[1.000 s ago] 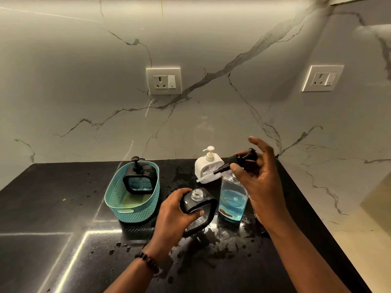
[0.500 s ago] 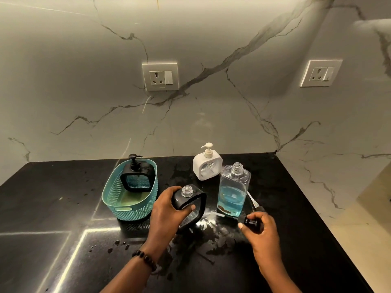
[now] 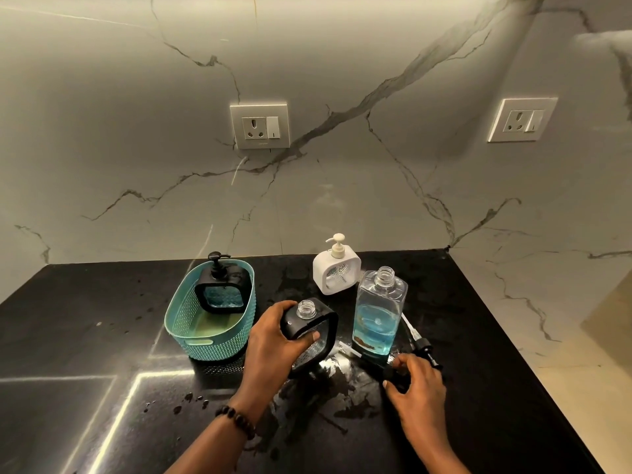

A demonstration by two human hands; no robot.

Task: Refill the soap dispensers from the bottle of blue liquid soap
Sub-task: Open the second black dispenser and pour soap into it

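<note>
The left hand (image 3: 273, 340) is wrapped around a black-framed dispenser (image 3: 309, 331) with its pump removed, thumb across the clear front and fingers (image 3: 290, 307) over the top left corner. The dispenser tilts a little to the left, its open threaded neck pointing up, its lower edge on or just above the wet black counter (image 3: 102, 319).

Just to its right stands the soap bottle (image 3: 378, 314), upright and uncapped, blue liquid filling roughly its lower half. The right hand (image 3: 415, 381) rests low on the counter in front of the bottle's base, fingers curled around something small and dark; it looks like a pump head, though the grip hides most of it. A pump with its tube (image 3: 419, 342) lies on the counter just right of the bottle, touching or nearly touching the hand.

Behind, a white dispenser (image 3: 337, 271) stands with pump fitted. Another black dispenser (image 3: 222, 289) sits inside a teal basket (image 3: 205, 340) at left.
</note>
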